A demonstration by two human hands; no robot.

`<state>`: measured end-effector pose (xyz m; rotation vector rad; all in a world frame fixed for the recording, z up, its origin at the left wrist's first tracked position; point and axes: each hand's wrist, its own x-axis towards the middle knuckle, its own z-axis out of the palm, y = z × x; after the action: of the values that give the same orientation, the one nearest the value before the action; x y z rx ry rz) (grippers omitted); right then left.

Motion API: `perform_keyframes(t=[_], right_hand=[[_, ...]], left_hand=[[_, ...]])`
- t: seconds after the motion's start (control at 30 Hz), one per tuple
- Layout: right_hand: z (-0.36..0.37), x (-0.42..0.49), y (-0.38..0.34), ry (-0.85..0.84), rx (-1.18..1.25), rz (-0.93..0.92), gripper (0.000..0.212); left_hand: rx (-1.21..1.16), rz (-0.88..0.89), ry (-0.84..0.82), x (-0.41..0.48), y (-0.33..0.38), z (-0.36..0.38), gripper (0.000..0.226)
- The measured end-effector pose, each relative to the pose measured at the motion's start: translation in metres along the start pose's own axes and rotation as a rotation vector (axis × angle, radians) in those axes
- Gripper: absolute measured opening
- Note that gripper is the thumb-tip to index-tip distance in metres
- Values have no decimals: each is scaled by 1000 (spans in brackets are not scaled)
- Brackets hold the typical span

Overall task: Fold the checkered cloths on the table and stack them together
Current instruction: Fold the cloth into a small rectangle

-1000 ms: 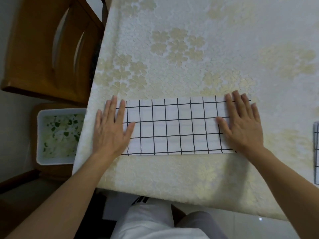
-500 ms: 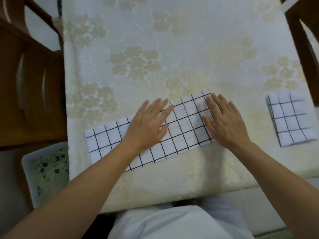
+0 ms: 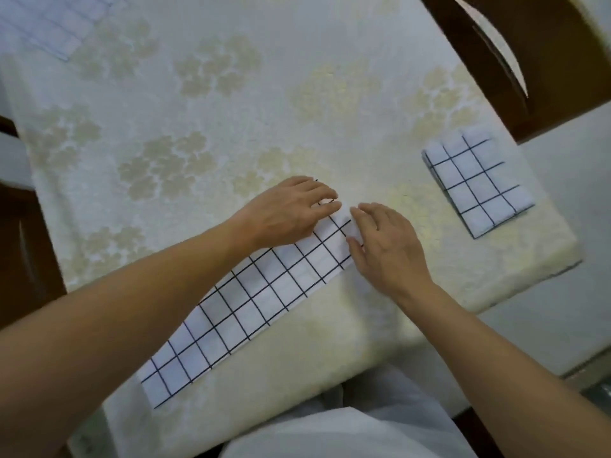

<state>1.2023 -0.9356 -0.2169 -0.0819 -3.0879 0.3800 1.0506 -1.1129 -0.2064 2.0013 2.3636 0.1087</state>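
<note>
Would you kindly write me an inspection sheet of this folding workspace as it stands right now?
Surface: table under a cream floral tablecloth, lying smooth.
Job's things: long checkered cloth lies flat as a narrow strip, running diagonally. A folded checkered cloth sits apart from it near the table's right edge. A blurred checkered cloth lies at the far left corner.
Clutter: nothing seen.
Grips: left hand and right hand both rest on the strip's far end. Whether either pinches it cannot be told.
Cables: nothing seen.
Surroundings: wooden chair at the far right; the person's white garment at the near edge.
</note>
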Motion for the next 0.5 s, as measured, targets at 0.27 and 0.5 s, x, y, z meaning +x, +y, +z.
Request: perform_keyframes(t=[0.27, 0.5], right_hand=[[11, 5, -6, 58, -26, 125, 24], [18, 15, -15, 53, -6, 202, 20]], left_hand=[[-5, 87, -89, 27, -12, 5, 29], [-1, 103, -131, 38, -18, 7, 30]])
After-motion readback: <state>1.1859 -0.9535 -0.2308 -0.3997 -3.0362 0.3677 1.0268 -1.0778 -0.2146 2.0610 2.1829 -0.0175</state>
